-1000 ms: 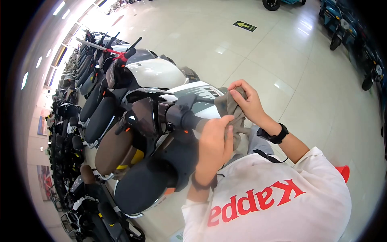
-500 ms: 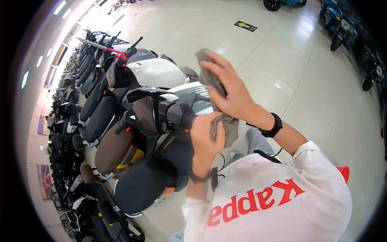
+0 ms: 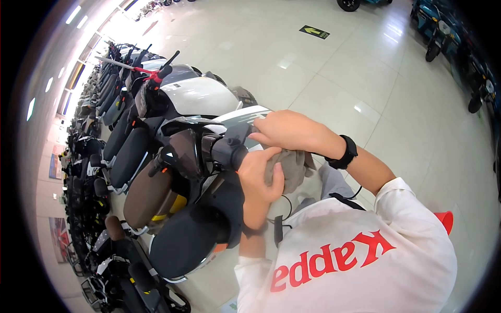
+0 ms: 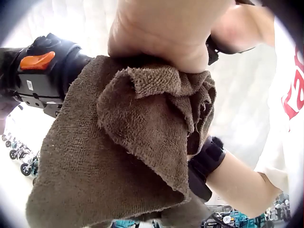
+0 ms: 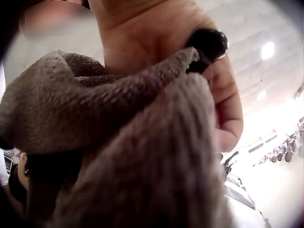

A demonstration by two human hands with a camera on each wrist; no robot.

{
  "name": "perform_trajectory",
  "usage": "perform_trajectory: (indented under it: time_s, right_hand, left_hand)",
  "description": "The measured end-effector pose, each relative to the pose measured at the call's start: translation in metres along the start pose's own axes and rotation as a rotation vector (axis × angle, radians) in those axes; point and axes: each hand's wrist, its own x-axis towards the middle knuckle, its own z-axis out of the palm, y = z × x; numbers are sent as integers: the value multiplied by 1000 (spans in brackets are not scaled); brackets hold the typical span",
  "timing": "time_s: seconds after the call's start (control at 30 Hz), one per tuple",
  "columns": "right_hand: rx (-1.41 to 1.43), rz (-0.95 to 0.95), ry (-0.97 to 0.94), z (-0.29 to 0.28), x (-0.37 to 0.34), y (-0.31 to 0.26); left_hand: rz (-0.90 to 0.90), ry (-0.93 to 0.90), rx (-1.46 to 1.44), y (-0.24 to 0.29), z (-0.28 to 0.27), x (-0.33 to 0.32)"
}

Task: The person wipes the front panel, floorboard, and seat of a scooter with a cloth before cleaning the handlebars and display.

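My left hand (image 3: 255,180) grips a brown-grey cloth (image 3: 292,169) around the end of a scooter's handlebar, beside the black switch housing (image 3: 227,151). In the left wrist view the cloth (image 4: 118,142) hangs in folds under the palm, next to the housing's orange switch (image 4: 38,61). My right hand (image 3: 287,130) is just in front of it, over the brake lever, with its fingers curled on the cloth. A rounded black lever end (image 5: 211,42) shows between cloth and palm in the right wrist view. The handlebar grip itself is hidden.
The scooter's black seat (image 3: 182,248) lies below the handlebar. A white-fronted scooter (image 3: 201,96) stands right behind it, in a long row of parked scooters at left. Tiled floor spreads to the right, with a dark arrow sign (image 3: 314,32). Blue vehicles (image 3: 443,31) line the far right.
The right hand first worked the cloth near the lever's outer end, swung up with it spread under the fingers, then came down toward the housing. The left hand has shifted left toward the housing.
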Motion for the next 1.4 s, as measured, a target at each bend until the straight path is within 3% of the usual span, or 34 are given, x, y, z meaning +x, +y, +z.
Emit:
perform_trajectory:
  time_s: [0.3, 0.37, 0.5, 0.73, 0.83, 1.03, 1.1, 1.13, 1.2, 1.33, 1.4]
  right_hand:
    - [-155, -114, 80, -3, -21, 1]
    - [-138, -57, -33, -14, -29, 4]
    - [-109, -91, -22, -21, -36, 9]
    - [-8, -13, 24, -34, -61, 22]
    - [-69, 121, 16, -35, -75, 20]
    - [-72, 138, 122, -33, -81, 18]
    - [-22, 76, 299, -36, -77, 18]
    - [-23, 74, 300, -36, -72, 16]
    - [80, -87, 575, -34, -59, 9]
    - [350, 23, 550, -31, -40, -15]
    - [420, -17, 564, -25, -28, -20]
  left_hand:
    - [27, 1, -28, 0, -1, -4]
    - [20, 2, -27, 1, -1, -5]
    - [14, 9, -29, 1, 0, -5]
    - [30, 0, -41, 0, 0, -3]
    - [55, 16, -43, -2, 0, -3]
    - [93, -15, -54, -4, -2, -2]
    - [84, 23, -70, -7, -1, -3]
    - [86, 25, -69, -7, -1, -3]
    - [20, 57, -89, -8, 0, -3]
    - [44, 59, -92, -14, -2, -1]
    - [57, 79, -40, -21, -7, 0]
